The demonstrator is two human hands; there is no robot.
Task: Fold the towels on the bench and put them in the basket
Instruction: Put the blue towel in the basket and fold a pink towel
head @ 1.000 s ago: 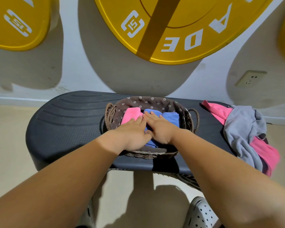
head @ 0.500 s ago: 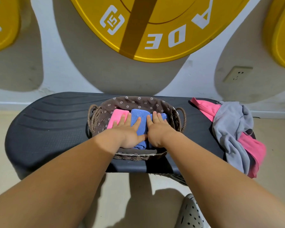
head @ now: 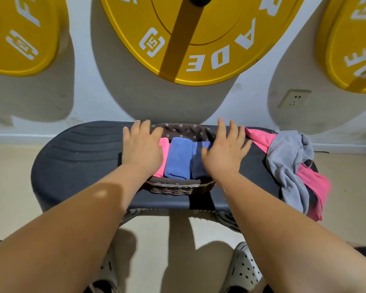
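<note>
A woven basket [head: 173,190] with a brown flowered lining stands in the middle of the dark bench [head: 78,157]. Inside it lie a folded pink towel [head: 163,159], a folded blue towel [head: 179,158] and a second, darker-looking blue one [head: 198,163], side by side. My left hand [head: 141,148] hovers with straight, spread fingers over the basket's left side and covers part of the pink towel. My right hand [head: 225,151] is spread the same way over the basket's right side. Neither hand holds anything.
A grey towel [head: 287,163] lies crumpled on a pink towel [head: 314,182] at the bench's right end, hanging over the edge. Yellow weight plates [head: 199,39] hang on the wall behind, with a socket [head: 294,99] at the right. My shoes [head: 241,269] stand on the floor below.
Both hands have lifted off the blue towels and moved apart to the basket's two sides. The folded towels now show between them. The camera view has shifted.
</note>
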